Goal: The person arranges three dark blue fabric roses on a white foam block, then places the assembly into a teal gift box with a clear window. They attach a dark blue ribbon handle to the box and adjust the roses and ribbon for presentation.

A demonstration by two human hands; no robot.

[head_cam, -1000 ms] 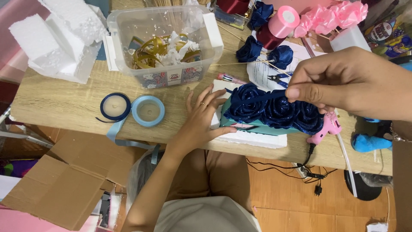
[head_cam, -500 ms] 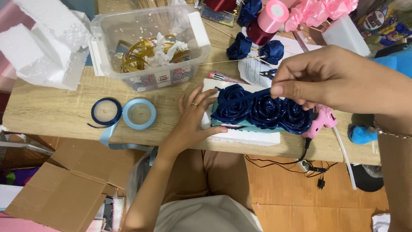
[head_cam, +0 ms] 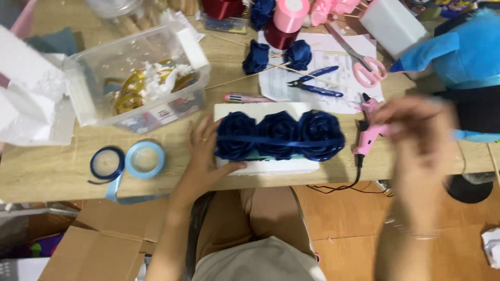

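Wooden table [head_cam: 47, 171] — left hand [head_cam: 205, 156] flat against satin roses [head_cam: 279, 135] (right hand [head_cam: 416, 130] blurred, grip unclear).

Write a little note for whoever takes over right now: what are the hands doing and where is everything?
Left hand: flat, steadying the left end of the white foam block.
Right hand: blurred, empty as far as shows, near the pink glue gun.
Done: three dark blue ribbon roses sit in a row on the block, a blue ribbon strip across them.
Left: cannot tell; two loose roses lie further back.
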